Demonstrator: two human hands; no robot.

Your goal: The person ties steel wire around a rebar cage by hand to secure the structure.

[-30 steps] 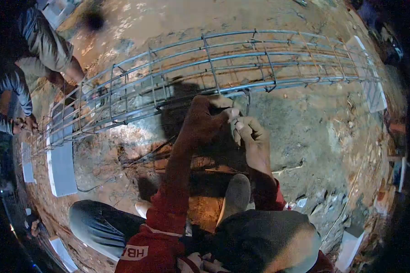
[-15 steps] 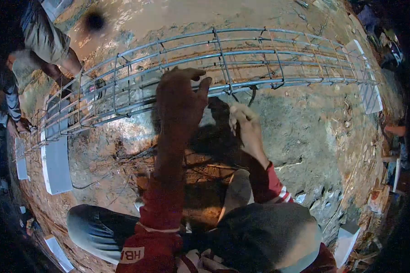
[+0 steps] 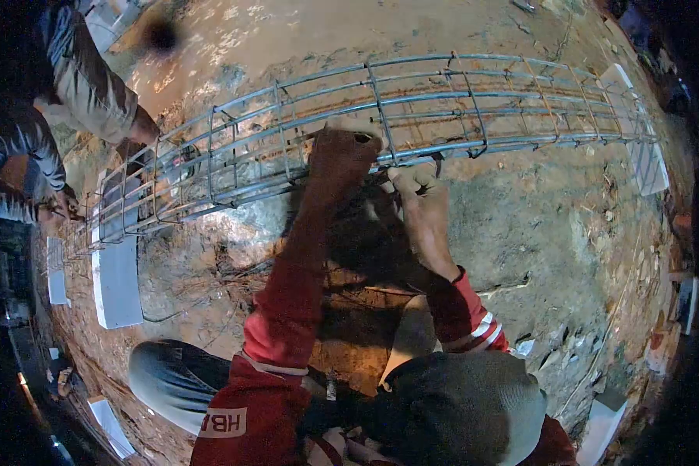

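Observation:
A long cage of steel reinforcing bars (image 3: 295, 123) with tied square stirrups spans the view in front of me. My left hand (image 3: 346, 155), in shadow, is at the near side of the cage with its fingers curled and thumb bent in; what it grips is hidden. Just right of it and below the near bar, my right hand (image 3: 423, 203) has its fingers pinched together close to a stirrup. Anything between those fingertips is too small to make out. A short dark curved piece (image 3: 439, 165) hangs from the near bar above my right hand.
White blocks (image 3: 118, 287) support the cage at the left, and another white block (image 3: 637, 128) stands under its right end. Two people's limbs show at the left, with a co-worker's hand (image 3: 68, 203) at the cage end. Muddy ground (image 3: 544, 210) and rubble lie around.
My left hand has moved right and its fingers have curled closed. My right hand has risen slightly toward the near bar. The view has shifted a little, and the co-worker at left has moved.

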